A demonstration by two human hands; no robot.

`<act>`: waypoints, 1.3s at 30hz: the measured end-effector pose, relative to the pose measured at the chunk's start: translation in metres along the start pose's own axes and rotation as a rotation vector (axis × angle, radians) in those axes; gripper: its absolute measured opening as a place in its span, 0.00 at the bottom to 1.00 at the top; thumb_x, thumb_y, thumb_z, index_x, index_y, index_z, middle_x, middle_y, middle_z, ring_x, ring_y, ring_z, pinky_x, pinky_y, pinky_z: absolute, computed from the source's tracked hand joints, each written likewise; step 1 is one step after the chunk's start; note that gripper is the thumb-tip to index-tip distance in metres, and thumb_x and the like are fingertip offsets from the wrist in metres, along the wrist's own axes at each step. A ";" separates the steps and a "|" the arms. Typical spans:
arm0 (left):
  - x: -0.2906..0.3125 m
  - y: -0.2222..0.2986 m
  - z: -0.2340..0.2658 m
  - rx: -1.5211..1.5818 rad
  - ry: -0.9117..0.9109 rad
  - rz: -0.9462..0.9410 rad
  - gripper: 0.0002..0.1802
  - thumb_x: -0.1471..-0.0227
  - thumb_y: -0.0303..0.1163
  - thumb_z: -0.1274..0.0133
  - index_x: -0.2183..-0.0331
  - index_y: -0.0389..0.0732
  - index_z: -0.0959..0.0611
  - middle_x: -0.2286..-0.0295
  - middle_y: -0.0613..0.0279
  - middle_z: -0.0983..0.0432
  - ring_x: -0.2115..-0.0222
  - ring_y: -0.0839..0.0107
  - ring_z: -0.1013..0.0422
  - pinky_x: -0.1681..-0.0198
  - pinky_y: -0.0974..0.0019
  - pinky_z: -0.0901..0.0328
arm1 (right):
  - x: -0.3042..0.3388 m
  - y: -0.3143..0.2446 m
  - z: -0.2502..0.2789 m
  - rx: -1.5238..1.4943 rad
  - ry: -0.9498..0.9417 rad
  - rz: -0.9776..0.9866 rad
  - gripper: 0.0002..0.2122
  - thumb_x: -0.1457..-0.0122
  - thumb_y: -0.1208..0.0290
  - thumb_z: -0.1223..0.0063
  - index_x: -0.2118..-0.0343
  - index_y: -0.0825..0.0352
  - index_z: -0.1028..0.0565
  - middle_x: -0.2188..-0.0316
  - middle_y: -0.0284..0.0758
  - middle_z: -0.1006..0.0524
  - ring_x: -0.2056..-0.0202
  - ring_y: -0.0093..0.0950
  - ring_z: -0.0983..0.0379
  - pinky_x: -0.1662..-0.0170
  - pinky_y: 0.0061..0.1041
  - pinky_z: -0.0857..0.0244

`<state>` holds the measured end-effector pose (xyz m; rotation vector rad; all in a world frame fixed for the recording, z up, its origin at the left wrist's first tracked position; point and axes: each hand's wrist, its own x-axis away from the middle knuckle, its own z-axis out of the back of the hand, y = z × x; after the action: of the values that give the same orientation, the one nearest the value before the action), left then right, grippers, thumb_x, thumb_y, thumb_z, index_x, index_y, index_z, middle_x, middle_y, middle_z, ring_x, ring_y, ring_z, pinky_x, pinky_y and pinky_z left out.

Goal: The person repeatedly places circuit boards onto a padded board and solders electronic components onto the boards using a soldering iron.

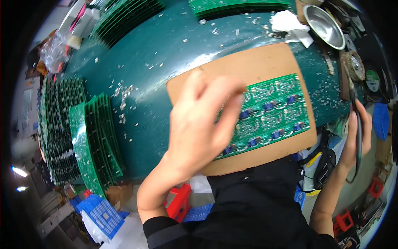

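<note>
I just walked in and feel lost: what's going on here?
A person's left hand, blurred, is over a green board lying on cardboard; whether it touches is unclear. The right hand grips a black tool off to the right, away from the board. More boards stand in rows at the left.

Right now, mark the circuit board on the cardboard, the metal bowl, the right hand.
Circuit board [272, 117], head view: component-covered face.
Metal bowl [324, 27], head view: inner surface.
Right hand [351, 142], head view: its middle.

left hand over green circuit board | brown cardboard beneath | right hand gripping black-handled tool
</note>
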<state>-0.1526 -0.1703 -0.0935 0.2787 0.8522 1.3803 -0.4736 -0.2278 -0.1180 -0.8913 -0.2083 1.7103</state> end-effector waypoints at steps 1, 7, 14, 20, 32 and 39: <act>0.011 0.000 0.014 0.004 0.029 0.074 0.07 0.53 0.19 0.45 0.68 0.37 0.21 0.77 0.66 0.34 0.79 0.74 0.42 0.76 0.70 0.44 | 0.013 -0.015 -0.007 -0.268 0.064 -0.064 0.12 0.40 0.78 0.51 0.54 0.74 0.26 0.61 0.36 0.24 0.63 0.21 0.30 0.57 0.19 0.36; 0.082 -0.033 0.048 0.008 0.006 0.016 0.08 0.56 0.16 0.45 0.70 0.37 0.23 0.67 0.55 0.25 0.68 0.62 0.30 0.65 0.62 0.34 | 0.060 -0.106 -0.029 -0.724 -0.413 0.245 0.11 0.46 0.74 0.47 0.62 0.74 0.25 0.76 0.39 0.26 0.72 0.35 0.25 0.66 0.29 0.29; 0.098 -0.056 0.041 0.080 -0.044 -0.032 0.09 0.56 0.16 0.45 0.70 0.37 0.25 0.64 0.54 0.22 0.73 0.64 0.31 0.69 0.65 0.37 | 0.072 -0.144 -0.054 -0.736 -0.559 0.338 0.14 0.51 0.82 0.44 0.60 0.72 0.25 0.76 0.37 0.25 0.72 0.36 0.23 0.67 0.30 0.27; 0.105 -0.065 0.037 0.087 -0.010 -0.069 0.09 0.57 0.17 0.44 0.70 0.37 0.24 0.65 0.54 0.21 0.74 0.67 0.32 0.69 0.68 0.38 | 0.077 -0.150 -0.062 -0.685 -0.587 0.308 0.14 0.52 0.83 0.45 0.60 0.72 0.25 0.77 0.36 0.25 0.72 0.35 0.23 0.68 0.29 0.28; 0.101 -0.048 0.038 0.080 0.028 -0.012 0.09 0.57 0.17 0.42 0.70 0.35 0.22 0.67 0.53 0.23 0.71 0.64 0.27 0.67 0.66 0.31 | 0.073 -0.131 -0.050 -0.735 -0.401 0.364 0.10 0.49 0.77 0.48 0.64 0.75 0.26 0.81 0.36 0.29 0.78 0.33 0.28 0.72 0.33 0.30; 0.082 -0.035 0.013 0.090 -0.014 -0.049 0.09 0.58 0.17 0.42 0.71 0.36 0.23 0.70 0.56 0.25 0.69 0.61 0.27 0.64 0.64 0.32 | 0.068 -0.126 -0.044 -0.661 -0.449 0.315 0.10 0.50 0.80 0.48 0.63 0.75 0.25 0.80 0.35 0.30 0.76 0.33 0.27 0.70 0.32 0.30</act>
<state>-0.1213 -0.0971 -0.1368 0.3339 0.9051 1.2952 -0.3551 -0.1369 -0.1094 -1.0311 -1.0244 2.1689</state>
